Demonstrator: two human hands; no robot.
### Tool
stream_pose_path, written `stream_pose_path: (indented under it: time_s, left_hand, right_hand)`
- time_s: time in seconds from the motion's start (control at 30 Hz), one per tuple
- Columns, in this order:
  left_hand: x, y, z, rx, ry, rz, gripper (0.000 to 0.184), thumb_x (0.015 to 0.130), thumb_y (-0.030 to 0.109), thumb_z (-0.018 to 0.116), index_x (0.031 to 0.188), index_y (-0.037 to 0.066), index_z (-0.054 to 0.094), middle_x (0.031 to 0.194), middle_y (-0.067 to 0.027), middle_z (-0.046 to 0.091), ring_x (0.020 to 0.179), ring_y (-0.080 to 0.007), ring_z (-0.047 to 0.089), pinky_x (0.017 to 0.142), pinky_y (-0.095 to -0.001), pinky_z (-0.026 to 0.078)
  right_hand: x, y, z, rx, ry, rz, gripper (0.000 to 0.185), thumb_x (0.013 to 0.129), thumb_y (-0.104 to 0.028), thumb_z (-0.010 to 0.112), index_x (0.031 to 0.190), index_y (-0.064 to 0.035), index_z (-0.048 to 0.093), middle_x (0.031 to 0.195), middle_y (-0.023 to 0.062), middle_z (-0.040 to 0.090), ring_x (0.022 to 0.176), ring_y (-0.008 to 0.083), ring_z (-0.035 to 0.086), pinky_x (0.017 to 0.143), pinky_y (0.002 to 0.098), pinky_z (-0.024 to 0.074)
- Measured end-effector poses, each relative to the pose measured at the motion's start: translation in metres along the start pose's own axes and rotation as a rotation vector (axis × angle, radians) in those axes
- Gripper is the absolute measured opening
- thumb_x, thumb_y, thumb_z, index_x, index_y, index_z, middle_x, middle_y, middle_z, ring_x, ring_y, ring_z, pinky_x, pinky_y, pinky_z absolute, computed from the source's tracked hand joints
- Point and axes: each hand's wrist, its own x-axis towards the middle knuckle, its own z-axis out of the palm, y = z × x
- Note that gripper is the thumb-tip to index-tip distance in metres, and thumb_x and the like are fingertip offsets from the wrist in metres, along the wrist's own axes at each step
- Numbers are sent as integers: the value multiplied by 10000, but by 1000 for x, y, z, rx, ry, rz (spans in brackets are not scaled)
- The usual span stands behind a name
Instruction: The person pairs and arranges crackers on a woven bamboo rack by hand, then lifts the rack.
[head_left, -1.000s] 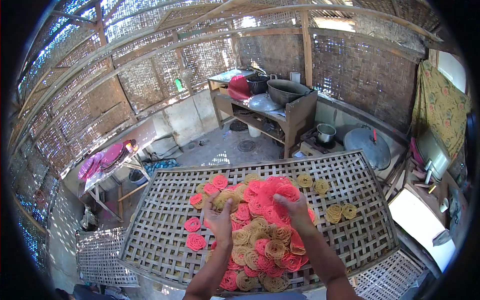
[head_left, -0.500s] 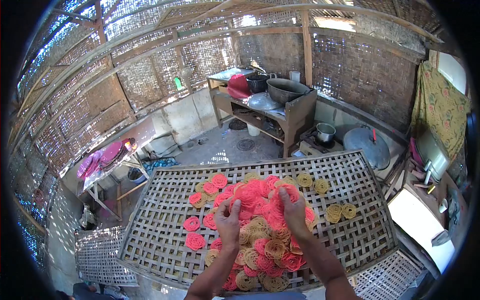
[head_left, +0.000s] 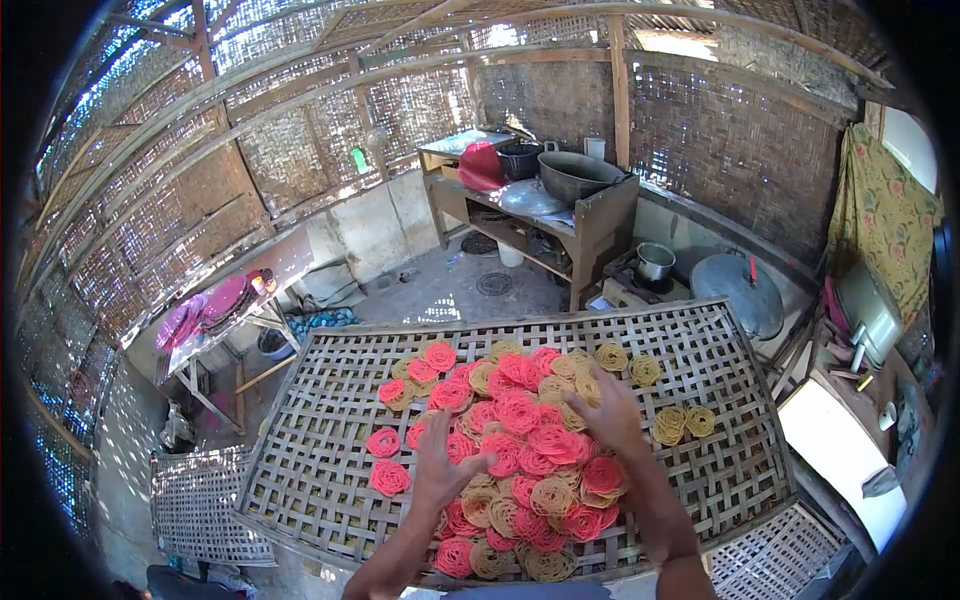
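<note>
A heap of pink crackers (head_left: 517,411) and tan crackers (head_left: 552,496), each a round lacy coil of thin strands, covers the middle of a woven bamboo tray (head_left: 320,440). My left hand (head_left: 445,466) is at the heap's left side, fingers apart and thumb out toward the middle, holding nothing. At the right side of the heap is my right hand (head_left: 610,412), its thumb spread from the fingers and nothing in its grasp. Whether its fingertips touch the crackers beneath, I cannot tell. A few crackers lie singly or in small groups around the heap.
Beyond the tray stands a wooden cabinet (head_left: 607,235) bearing a large dark pot (head_left: 580,178). A stove with a small metal pot (head_left: 655,262) and a big round lid (head_left: 737,290) are to its right. A low table (head_left: 190,345) stands at left.
Both hands have let go of the pink crackers they held. Those crackers now lie spread over the heap. My left hand has come lower, and my right hand has moved slightly right.
</note>
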Motion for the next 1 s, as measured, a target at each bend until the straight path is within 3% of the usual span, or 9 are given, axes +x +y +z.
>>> stream_pose_path:
  time_s: [0.2,0.3,0.43,0.63,0.67,0.77,0.83,0.97,1.0]
  left_hand:
    - [-68,-8,4,660,-473,-52,1462,568,799,784,1595,8,108,1593,-380,154,1517,-511,86,1217,-620,105]
    - [-63,-14,24,375,-358,15,1464,560,844,745,1589,6,128,1590,-386,140,1521,-510,48,1220,-624,86]
    - [-42,6,40,109,-154,62,1090,735,510,858,1535,21,302,1506,-303,375,1410,-455,379,1129,-524,373]
    - [-13,35,63,-256,71,-79,525,803,-29,646,1323,28,604,1227,-185,655,1121,-327,657,944,-404,532]
    - [-6,42,60,-212,99,-47,545,812,-30,692,1345,32,600,1225,-133,667,1029,-215,659,826,-305,530]
    - [18,19,62,-312,144,31,569,829,-41,674,1384,38,583,1284,-129,654,1036,-212,658,818,-303,536]
    - [15,34,31,-298,78,-36,709,813,-27,678,1484,38,457,1405,-188,582,1234,-294,606,1020,-380,489]
    - [-32,29,-14,-98,-95,27,1071,755,310,880,1584,46,254,1560,-239,382,1432,-383,400,1154,-474,344]
    - [-50,29,-21,7,-145,104,1149,717,410,902,1586,42,248,1586,-272,321,1475,-418,324,1184,-511,291]
  right_hand:
    - [-29,73,30,-318,-249,115,1271,712,-907,571,1577,-28,262,1545,322,340,1475,417,296,1228,540,116]
    - [-40,48,55,-283,-287,111,1303,689,-932,564,1601,-66,223,1593,341,218,1507,465,178,1224,574,97]
    - [-34,22,51,-109,-269,90,1179,687,-829,678,1530,-64,374,1504,278,395,1441,418,337,1195,567,190]
    - [-28,10,52,331,-34,-44,717,745,-357,866,1334,-59,587,1293,158,616,1183,307,612,1020,403,475]
    - [-23,8,52,377,-11,-75,670,756,-293,863,1323,-58,595,1254,157,635,1140,299,633,987,373,497]
    - [-9,-13,33,517,91,-163,529,822,-168,812,1295,-40,611,1177,155,671,1058,269,667,942,347,529]
    - [-1,-31,17,622,193,-183,506,843,-163,799,1297,-42,612,1178,156,673,1058,259,667,943,353,529]
    - [-23,-33,-23,211,148,-365,712,838,-343,824,1419,-71,516,1330,170,586,1236,311,574,1049,407,456]
    - [-38,-30,-33,-16,76,-386,871,813,-518,800,1490,-101,444,1396,181,535,1325,367,495,1104,475,392]
